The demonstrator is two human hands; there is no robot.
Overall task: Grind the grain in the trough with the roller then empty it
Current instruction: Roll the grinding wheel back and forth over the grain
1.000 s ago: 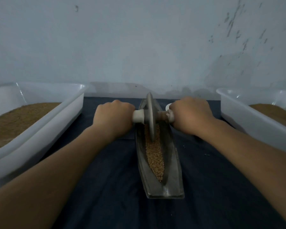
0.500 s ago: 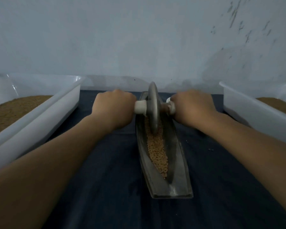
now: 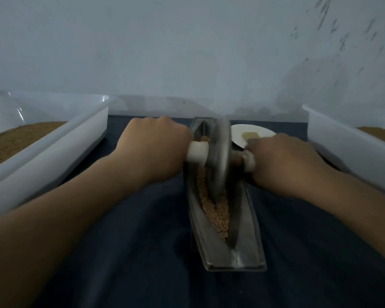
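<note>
Head view is showing a white tub (image 3: 53,143) of brown meal sitting left of the left hand (image 3: 151,150), which is gripping one white handle of the roller (image 3: 220,156). Between the hands, its disc is standing in the trough (image 3: 248,236), on the grain (image 3: 218,216). The right hand (image 3: 282,167) is clutching the other handle. A plate (image 3: 251,131) is lying just beyond it, and a second tub (image 3: 342,150) is sitting to its right.

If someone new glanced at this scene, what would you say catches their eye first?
The metal roller stands mid-frame in the long trough of grain, the left hand and right hand gripping its handles. The white left tub and right tub, both holding brown meal, flank it.
</note>
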